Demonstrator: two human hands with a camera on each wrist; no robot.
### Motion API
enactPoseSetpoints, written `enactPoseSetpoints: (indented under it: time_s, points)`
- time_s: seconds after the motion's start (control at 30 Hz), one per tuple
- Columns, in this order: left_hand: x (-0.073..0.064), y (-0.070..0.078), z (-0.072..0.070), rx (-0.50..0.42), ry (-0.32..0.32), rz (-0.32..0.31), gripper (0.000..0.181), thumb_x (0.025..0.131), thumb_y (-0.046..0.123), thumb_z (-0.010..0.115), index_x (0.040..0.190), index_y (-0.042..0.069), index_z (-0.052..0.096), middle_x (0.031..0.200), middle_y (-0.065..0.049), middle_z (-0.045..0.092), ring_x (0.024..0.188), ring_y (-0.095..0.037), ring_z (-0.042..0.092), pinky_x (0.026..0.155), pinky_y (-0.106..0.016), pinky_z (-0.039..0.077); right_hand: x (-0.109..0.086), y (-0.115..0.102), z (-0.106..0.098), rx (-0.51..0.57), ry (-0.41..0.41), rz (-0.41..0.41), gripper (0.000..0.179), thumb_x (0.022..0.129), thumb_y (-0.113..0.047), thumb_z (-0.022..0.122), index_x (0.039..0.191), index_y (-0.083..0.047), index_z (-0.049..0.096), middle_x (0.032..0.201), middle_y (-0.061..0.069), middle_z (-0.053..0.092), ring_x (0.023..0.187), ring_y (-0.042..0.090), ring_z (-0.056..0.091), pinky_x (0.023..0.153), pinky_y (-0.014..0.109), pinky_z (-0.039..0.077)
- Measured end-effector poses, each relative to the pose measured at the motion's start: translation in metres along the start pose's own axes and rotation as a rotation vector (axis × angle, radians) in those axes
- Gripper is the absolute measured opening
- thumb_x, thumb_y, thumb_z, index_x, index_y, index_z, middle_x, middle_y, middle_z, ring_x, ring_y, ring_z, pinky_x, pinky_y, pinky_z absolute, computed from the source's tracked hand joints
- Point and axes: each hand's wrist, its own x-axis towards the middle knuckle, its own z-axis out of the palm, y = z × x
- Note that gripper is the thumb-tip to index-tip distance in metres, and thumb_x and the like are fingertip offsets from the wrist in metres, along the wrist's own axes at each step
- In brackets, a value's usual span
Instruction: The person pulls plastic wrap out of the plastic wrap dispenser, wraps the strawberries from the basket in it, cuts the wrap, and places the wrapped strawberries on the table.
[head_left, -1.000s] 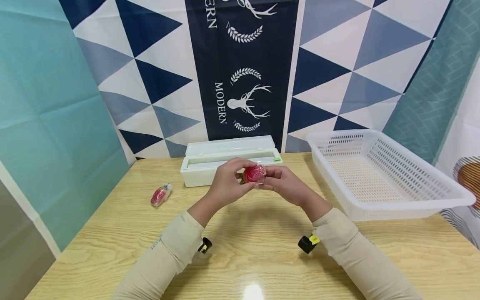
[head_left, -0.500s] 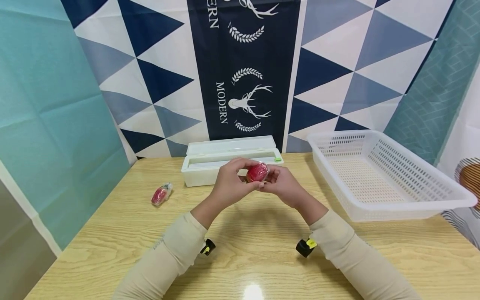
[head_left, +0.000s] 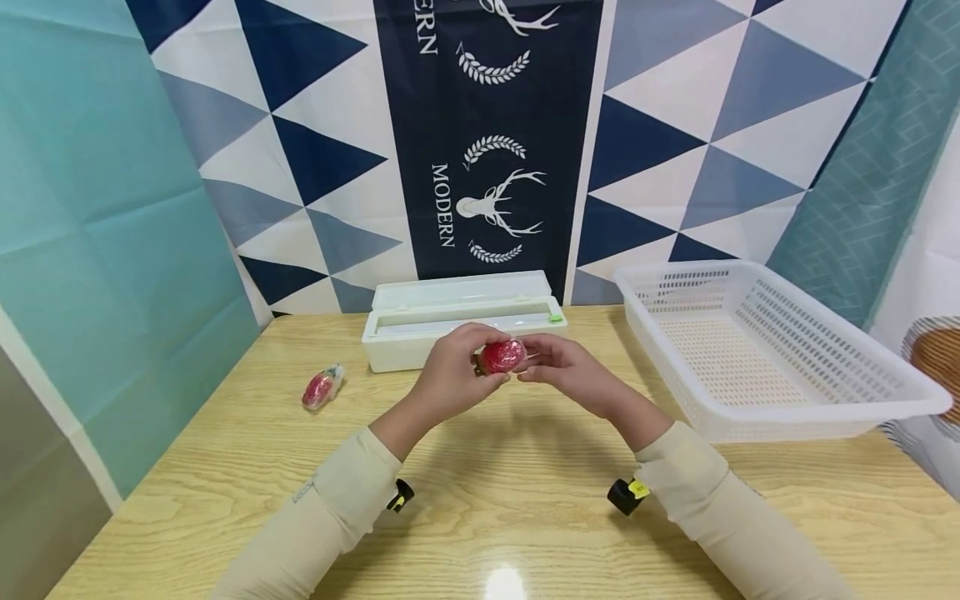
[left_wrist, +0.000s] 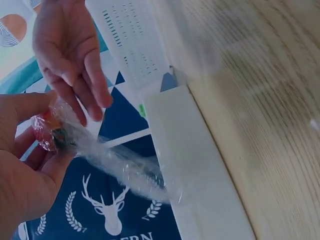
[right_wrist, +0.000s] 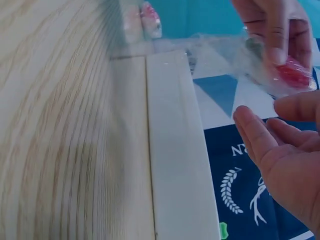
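My left hand pinches a red strawberry-like fruit wrapped in clear film, above the table before a long white box. Dark green shows at one end of the fruit in the left wrist view. From that end trails a loose tail of clear film. My right hand is just to the right of the fruit with its fingers extended. In the right wrist view a small gap separates these fingers from the wrapped fruit, and they hold nothing.
A second wrapped red fruit lies on the table at left. The long white box, lid raised and a green slider on its rim, stands at the back. A white perforated basket stands at right. Patterned cloth hangs behind.
Both hands were on the fruit before. The right hand has come off it and moved slightly right, while the left hand keeps the fruit and has shifted a little left and down.
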Motion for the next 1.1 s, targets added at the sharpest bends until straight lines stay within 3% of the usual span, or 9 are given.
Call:
enactPoseSetpoints:
  time_s: [0.17, 0.3, 0.53, 0.63, 0.73, 0.87, 0.97, 1.03, 1.1]
  points:
    - [-0.002, -0.001, 0.0, 0.132, -0.026, 0.081, 0.043, 0.071, 0.006, 0.087, 0.111, 0.009, 0.07, 0.109, -0.003, 0.063, 0.097, -0.015, 0.059, 0.081, -0.023, 0.053, -0.005, -0.007, 0.001, 0.1, 0.094, 0.035, 0.039, 0.094, 0.0, 0.053, 0.131, 0.011, 0.046, 0.122, 0.021, 0.056, 0.106, 0.027, 0.062, 0.092, 0.034, 0.051]
    - [-0.004, 0.001, 0.003, 0.185, 0.005, 0.151, 0.042, 0.069, 0.004, 0.087, 0.108, 0.01, 0.071, 0.107, -0.004, 0.065, 0.1, -0.017, 0.059, 0.087, -0.026, 0.051, -0.006, -0.009, 0.007, 0.175, 0.128, 0.039, 0.04, 0.092, 0.0, 0.059, 0.128, 0.013, 0.047, 0.116, 0.018, 0.059, 0.097, 0.02, 0.065, 0.089, 0.035, 0.053]
    - [-0.005, 0.007, 0.0, 0.199, 0.044, 0.163, 0.049, 0.068, 0.008, 0.089, 0.112, 0.006, 0.067, 0.111, -0.005, 0.065, 0.103, -0.019, 0.058, 0.088, -0.027, 0.05, -0.007, -0.014, 0.015, 0.096, 0.254, 0.051, 0.037, 0.086, -0.008, 0.074, 0.118, 0.006, 0.059, 0.106, 0.013, 0.065, 0.092, 0.022, 0.063, 0.083, 0.03, 0.055]
    - [-0.006, 0.011, -0.009, 0.213, 0.092, 0.097, 0.056, 0.066, 0.013, 0.091, 0.115, 0.006, 0.066, 0.115, -0.006, 0.064, 0.109, -0.022, 0.056, 0.092, -0.034, 0.048, -0.009, -0.017, 0.014, 0.089, 0.314, 0.043, 0.037, 0.086, -0.008, 0.074, 0.117, 0.006, 0.06, 0.106, 0.011, 0.064, 0.092, 0.02, 0.061, 0.082, 0.026, 0.055]
    - [-0.01, 0.017, -0.02, 0.172, 0.155, -0.045, 0.047, 0.071, 0.014, 0.088, 0.112, 0.004, 0.067, 0.112, -0.008, 0.063, 0.104, -0.024, 0.059, 0.089, -0.037, 0.05, -0.012, -0.018, 0.012, 0.115, 0.375, 0.004, 0.036, 0.086, -0.006, 0.073, 0.117, 0.006, 0.059, 0.104, 0.009, 0.063, 0.091, 0.018, 0.06, 0.081, 0.025, 0.054]
    - [-0.016, 0.023, -0.028, -0.069, 0.162, -0.309, 0.029, 0.086, 0.017, 0.074, 0.11, 0.003, 0.067, 0.108, -0.009, 0.065, 0.095, -0.021, 0.062, 0.081, -0.034, 0.054, -0.018, -0.02, 0.011, 0.142, 0.443, -0.088, 0.029, 0.086, -0.001, 0.071, 0.112, 0.007, 0.06, 0.099, 0.004, 0.061, 0.088, 0.015, 0.057, 0.077, 0.021, 0.053]
    - [-0.018, 0.025, -0.028, -0.28, 0.141, -0.451, 0.032, 0.097, 0.027, 0.061, 0.116, 0.001, 0.065, 0.112, -0.013, 0.064, 0.099, -0.023, 0.064, 0.087, -0.038, 0.053, -0.02, -0.019, 0.012, 0.155, 0.455, -0.14, 0.025, 0.085, 0.003, 0.07, 0.109, 0.005, 0.061, 0.097, 0.003, 0.061, 0.089, 0.015, 0.057, 0.076, 0.02, 0.053]
    - [-0.019, 0.026, -0.027, -0.34, 0.142, -0.487, 0.039, 0.101, 0.035, 0.054, 0.118, 0.001, 0.064, 0.115, -0.014, 0.064, 0.098, -0.025, 0.064, 0.088, -0.039, 0.053, -0.022, -0.018, 0.013, 0.166, 0.448, -0.16, 0.025, 0.084, 0.005, 0.071, 0.107, 0.003, 0.062, 0.097, 0.003, 0.062, 0.089, 0.015, 0.057, 0.076, 0.021, 0.054]
    - [-0.021, 0.027, -0.026, -0.325, 0.161, -0.476, 0.043, 0.102, 0.038, 0.048, 0.117, 0.001, 0.064, 0.118, -0.014, 0.062, 0.102, -0.026, 0.063, 0.091, -0.041, 0.051, -0.023, -0.017, 0.014, 0.172, 0.435, -0.178, 0.025, 0.084, 0.006, 0.071, 0.106, 0.001, 0.063, 0.098, 0.003, 0.063, 0.091, 0.015, 0.058, 0.077, 0.022, 0.054]
